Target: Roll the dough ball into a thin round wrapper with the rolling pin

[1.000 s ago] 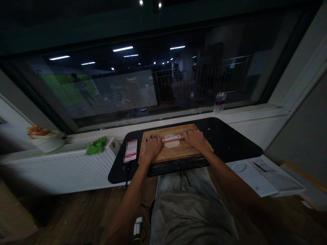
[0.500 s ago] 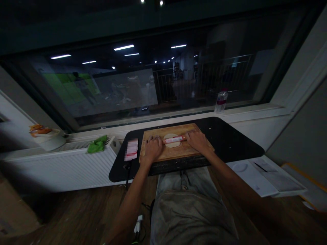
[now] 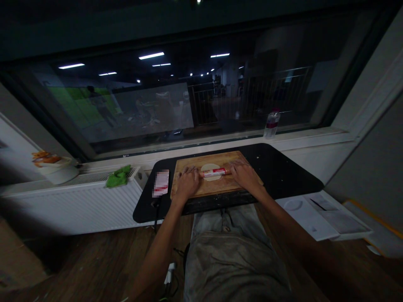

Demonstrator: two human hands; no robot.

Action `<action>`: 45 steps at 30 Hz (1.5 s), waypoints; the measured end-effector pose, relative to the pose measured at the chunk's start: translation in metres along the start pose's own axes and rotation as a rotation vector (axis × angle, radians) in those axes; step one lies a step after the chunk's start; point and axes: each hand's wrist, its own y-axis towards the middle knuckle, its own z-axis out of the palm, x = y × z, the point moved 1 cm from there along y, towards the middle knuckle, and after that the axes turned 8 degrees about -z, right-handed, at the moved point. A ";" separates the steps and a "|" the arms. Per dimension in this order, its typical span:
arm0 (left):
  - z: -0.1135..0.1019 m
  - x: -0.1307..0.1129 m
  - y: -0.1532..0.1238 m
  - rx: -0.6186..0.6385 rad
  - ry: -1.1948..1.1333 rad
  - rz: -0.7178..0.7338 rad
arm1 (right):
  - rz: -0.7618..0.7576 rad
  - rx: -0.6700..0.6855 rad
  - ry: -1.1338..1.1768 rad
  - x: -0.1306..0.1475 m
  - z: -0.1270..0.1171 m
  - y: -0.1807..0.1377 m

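Observation:
A rolling pin (image 3: 215, 172) with a red and white label lies across a round, pale sheet of dough (image 3: 210, 178). Under the dough is a wooden board (image 3: 217, 191), set on a small black table (image 3: 280, 180). My left hand (image 3: 189, 182) is closed over the pin's left end. The right end is in my right hand (image 3: 243, 173), which is closed too. Both palms face down, and the fingers cover the pin's two ends.
Left of the board is a phone (image 3: 161, 183) with a cable. A green cloth (image 3: 118, 176) and a white bowl (image 3: 56, 170) rest by the radiator (image 3: 85, 207). On the windowsill stands a bottle (image 3: 271, 124). White boxes (image 3: 310, 216) are at the right.
The rolling pin has turned, so its label shows differently. Both hands still hold its ends, and the camera view has shifted slightly.

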 end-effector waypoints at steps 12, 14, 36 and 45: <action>-0.009 -0.002 -0.011 -0.021 -0.038 -0.008 | -0.062 -0.141 0.138 -0.010 0.009 -0.008; -0.009 -0.002 -0.012 -0.027 -0.069 -0.023 | -0.059 -0.155 0.166 -0.011 0.010 -0.009; 0.011 0.003 -0.021 -0.144 -0.351 -0.076 | -0.214 -0.186 0.266 -0.027 0.014 -0.020; 0.022 0.010 -0.019 -0.245 -0.628 -0.230 | -0.340 -0.053 0.221 -0.050 0.017 -0.001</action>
